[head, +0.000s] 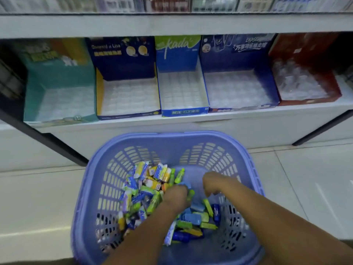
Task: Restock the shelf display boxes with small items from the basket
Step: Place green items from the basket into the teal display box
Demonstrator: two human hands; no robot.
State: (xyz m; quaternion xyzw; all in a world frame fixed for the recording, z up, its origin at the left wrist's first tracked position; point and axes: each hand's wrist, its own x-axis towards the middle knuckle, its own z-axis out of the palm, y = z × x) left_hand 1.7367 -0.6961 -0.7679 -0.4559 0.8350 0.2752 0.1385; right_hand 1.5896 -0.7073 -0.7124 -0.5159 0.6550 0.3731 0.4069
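A purple plastic basket (145,138) stands on the floor in front of the shelf, holding several small packs (141,192) in blue, green, yellow and white. Both my hands reach into it. My left hand (176,197) is down among the packs, and its curled fingers grip a light blue pack (186,185). My right hand (215,183) hovers over the bare right part of the basket floor with fingers bent downward, holding nothing that I can see. On the shelf above sit five display boxes: teal (57,104), dark blue with yellow edge (128,96), blue-green (182,92), dark blue (238,88), red (305,87).
All the display boxes show clear plastic tray inserts with nothing visible in them. A higher shelf (172,23) carries blurred packaged goods. Dark shelf legs (63,150) slant down left and right of the basket. Pale floor tiles (305,178) lie on both sides.
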